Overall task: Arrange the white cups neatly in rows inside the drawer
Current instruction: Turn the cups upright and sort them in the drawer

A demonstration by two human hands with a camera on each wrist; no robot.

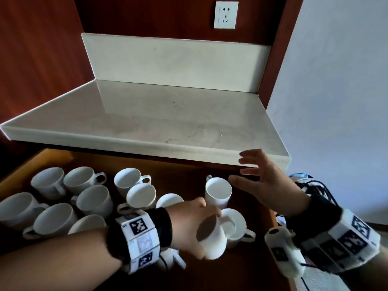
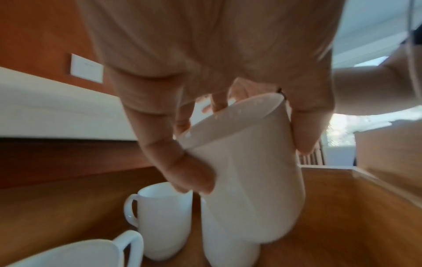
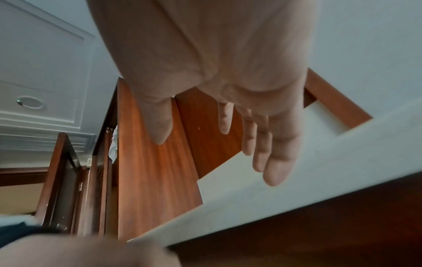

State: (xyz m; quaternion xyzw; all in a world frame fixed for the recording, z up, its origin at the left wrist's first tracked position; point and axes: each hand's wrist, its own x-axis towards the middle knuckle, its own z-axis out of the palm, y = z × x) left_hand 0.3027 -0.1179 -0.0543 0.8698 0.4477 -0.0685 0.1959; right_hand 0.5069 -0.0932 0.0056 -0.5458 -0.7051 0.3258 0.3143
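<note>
Several white cups (image 1: 90,198) stand crowded at the left of the open wooden drawer (image 1: 189,181). My left hand (image 1: 193,225) grips one white cup (image 1: 214,238) by its rim, above the drawer's right part. In the left wrist view the held cup (image 2: 248,180) hangs tilted over another cup (image 2: 228,243), thumb and fingers clamped on the rim. A tall white cup (image 1: 218,193) stands upright just beyond, and another cup (image 1: 236,226) sits right of the held one. My right hand (image 1: 258,177) hovers open with fingers spread, beside the tall cup and touching nothing.
A pale stone countertop (image 1: 159,122) overhangs the back of the drawer, close above my right hand. Red-brown wood panels (image 1: 37,59) flank it, with a wall socket (image 1: 226,15) above. The drawer's right wall (image 1: 273,219) lies beside the cups there.
</note>
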